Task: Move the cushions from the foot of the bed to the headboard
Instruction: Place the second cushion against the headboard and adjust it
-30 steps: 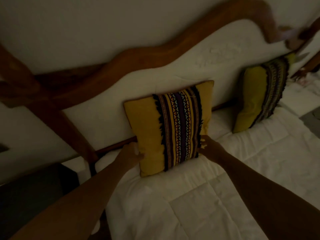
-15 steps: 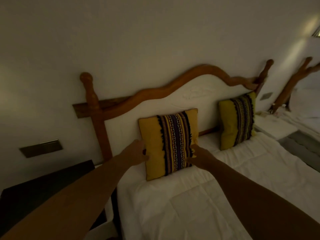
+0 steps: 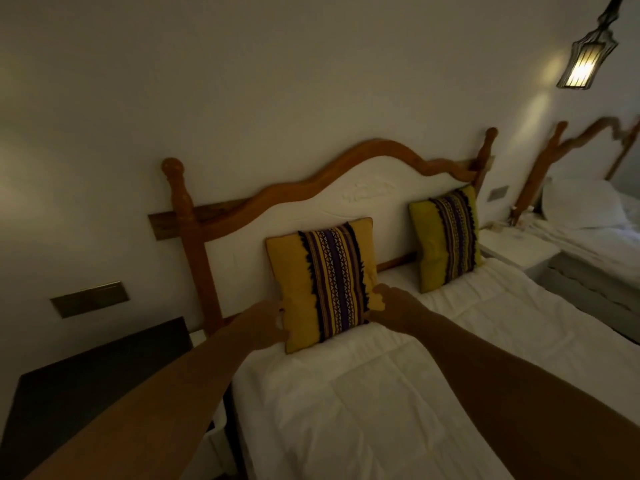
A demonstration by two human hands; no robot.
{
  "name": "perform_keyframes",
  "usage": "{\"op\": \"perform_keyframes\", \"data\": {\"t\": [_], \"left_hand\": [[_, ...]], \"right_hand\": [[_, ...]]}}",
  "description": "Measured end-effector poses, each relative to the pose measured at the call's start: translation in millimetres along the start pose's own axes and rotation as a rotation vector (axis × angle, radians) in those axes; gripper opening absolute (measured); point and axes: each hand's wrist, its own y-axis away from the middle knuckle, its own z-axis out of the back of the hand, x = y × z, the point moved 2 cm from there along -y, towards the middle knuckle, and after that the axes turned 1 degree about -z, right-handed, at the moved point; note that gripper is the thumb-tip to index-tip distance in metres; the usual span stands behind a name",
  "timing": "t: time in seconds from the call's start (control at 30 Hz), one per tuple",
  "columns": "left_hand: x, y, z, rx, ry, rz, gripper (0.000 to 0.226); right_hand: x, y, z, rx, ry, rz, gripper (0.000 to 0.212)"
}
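A yellow cushion [image 3: 294, 271] with a dark patterned stripe stands upright on the white bed [image 3: 381, 403], leaning against the wooden headboard [image 3: 311, 199]. My left hand [image 3: 265, 323] grips its lower left edge. My right hand [image 3: 389, 304] is curled on its lower right edge. A second, greenish-yellow cushion [image 3: 424, 240] with the same stripe leans on the headboard further right, apart from both hands.
A dark bedside table [image 3: 104, 375] stands left of the bed, under a metal wall plate [image 3: 90, 299]. A white nightstand [image 3: 519, 247] separates this bed from a second bed [image 3: 595, 237] at the right. A lit hanging lamp [image 3: 585, 60] is at the upper right.
My head has pulled back and lifted, so more wall and the second bed show. Both hands stay on the yellow cushion's lower edges, and it remains against the headboard.
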Motion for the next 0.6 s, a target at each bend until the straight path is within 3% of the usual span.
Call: {"op": "perform_keyframes", "data": {"t": [0.4, 0.6], "left_hand": [[-7, 0, -1, 0.019, -0.033, -0.012, 0.075], [-1, -14, 2, 0.021, -0.019, 0.029, 0.076]], "right_hand": [[-18, 8, -9, 0.036, -0.033, -0.101, 0.071], [-24, -7, -14, 0.046, -0.070, -0.104, 0.065]]}}
